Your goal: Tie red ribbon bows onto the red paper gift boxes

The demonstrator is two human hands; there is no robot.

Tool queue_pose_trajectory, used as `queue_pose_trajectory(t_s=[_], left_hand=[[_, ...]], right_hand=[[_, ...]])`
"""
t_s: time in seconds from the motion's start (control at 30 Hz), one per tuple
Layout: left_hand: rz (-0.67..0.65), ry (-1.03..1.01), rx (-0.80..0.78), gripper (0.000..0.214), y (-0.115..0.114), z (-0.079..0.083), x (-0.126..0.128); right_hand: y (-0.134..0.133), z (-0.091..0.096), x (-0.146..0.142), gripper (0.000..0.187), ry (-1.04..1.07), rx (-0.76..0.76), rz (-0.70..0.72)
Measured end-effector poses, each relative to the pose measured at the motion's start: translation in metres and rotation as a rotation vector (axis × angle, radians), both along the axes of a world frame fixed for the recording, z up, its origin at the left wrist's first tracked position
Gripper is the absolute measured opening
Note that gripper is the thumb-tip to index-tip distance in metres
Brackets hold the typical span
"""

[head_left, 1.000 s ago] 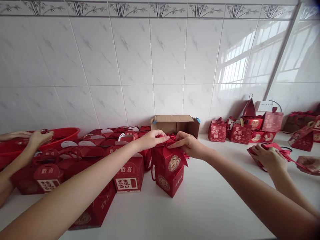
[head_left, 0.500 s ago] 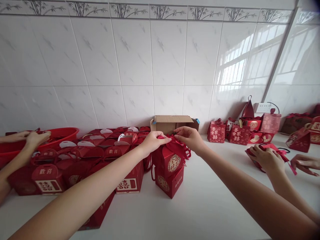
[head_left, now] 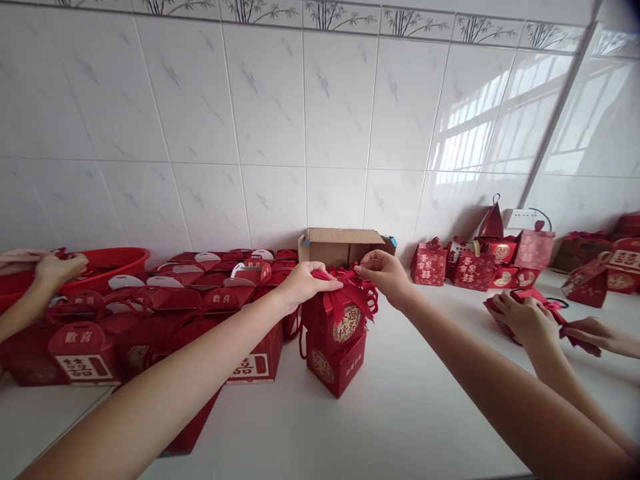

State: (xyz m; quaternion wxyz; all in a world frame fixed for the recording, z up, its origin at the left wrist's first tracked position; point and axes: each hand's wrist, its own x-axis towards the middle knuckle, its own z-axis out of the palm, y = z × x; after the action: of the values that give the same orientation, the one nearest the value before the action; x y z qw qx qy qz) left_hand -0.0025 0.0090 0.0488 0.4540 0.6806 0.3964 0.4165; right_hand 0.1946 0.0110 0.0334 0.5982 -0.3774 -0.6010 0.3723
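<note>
Two small red gift boxes stand stacked on the white counter; the upper box sits on the lower box. A red ribbon lies bunched on top of the upper box. My left hand pinches the ribbon at the box's left top edge, fingers closed. My right hand pinches the ribbon from the right, fingers closed on it. Both arms reach forward from the lower corners.
Several red gift boxes crowd the counter's left, beside a red basin. A cardboard box stands at the wall. More red boxes sit at the right. Another person's hands fold red card on the right; a third person's hand works at the left.
My right hand has pulled the ribbon slightly up and right, and the bow has changed shape. The view has tilted a little. The people's hands on both sides have shifted.
</note>
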Motion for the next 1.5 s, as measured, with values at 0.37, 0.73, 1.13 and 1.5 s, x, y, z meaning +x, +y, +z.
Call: queue_pose_trajectory(t_s=[0.37,0.73,1.13,1.5], left_hand=[[-0.018,-0.028,-0.028,0.045,0.006,0.001,-0.006],[0.018,0.027,0.073,0.038,-0.006,0.0,0.0],[0.19,-0.095,-0.019,0.04,-0.023,-0.003,-0.037],[0.295,0.032,0.061,0.044,-0.039,-0.019,-0.043]], right_hand=[[-0.005,0.0,0.005,0.045,-0.002,-0.021,0.032],[-0.008,-0.008,0.022,0.054,-0.069,0.017,0.239],[-0.007,-0.019,0.007,0.116,-0.361,-0.079,0.695],[0.008,-0.024,0.094,0.086,-0.148,0.068,-0.34]])
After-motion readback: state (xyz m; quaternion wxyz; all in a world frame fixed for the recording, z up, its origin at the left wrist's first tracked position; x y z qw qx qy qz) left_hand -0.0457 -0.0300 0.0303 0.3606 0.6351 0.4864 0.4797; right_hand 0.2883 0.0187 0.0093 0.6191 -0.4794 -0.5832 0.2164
